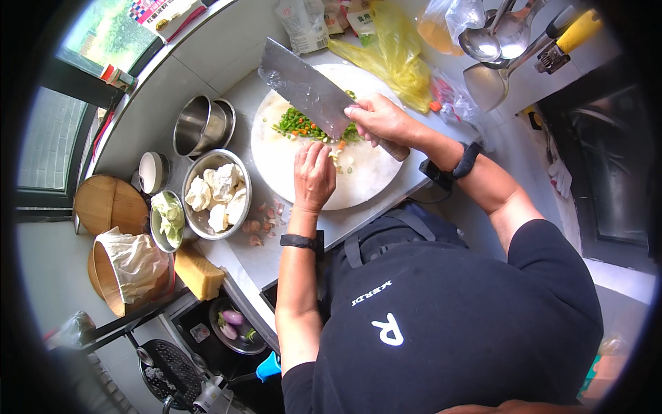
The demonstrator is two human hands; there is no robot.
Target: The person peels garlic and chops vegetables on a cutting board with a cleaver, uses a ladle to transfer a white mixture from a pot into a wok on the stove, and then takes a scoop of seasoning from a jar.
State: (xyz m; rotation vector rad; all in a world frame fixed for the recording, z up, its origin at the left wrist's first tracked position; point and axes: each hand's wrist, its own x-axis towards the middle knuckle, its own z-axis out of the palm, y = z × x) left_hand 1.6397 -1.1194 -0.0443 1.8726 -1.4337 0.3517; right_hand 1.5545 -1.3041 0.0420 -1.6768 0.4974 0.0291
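Note:
My right hand grips the wooden handle of a Chinese cleaver. Its broad steel blade tilts over a round white cutting board, with small bits stuck to the metal. Beneath and beside the blade lies a heap of chopped green and orange vegetables. Pale cut bits, perhaps garlic, are scattered nearer to me. My left hand rests at the board's near left part, fingers bent and close together. Its fingertips are by the chopped heap; whether they pinch anything is hidden.
Left of the board stand a steel bowl of white chunks, a smaller bowl of pale green leaves and steel pots. Reddish peelings litter the counter. A yellow plastic bag lies behind; ladles hang at upper right.

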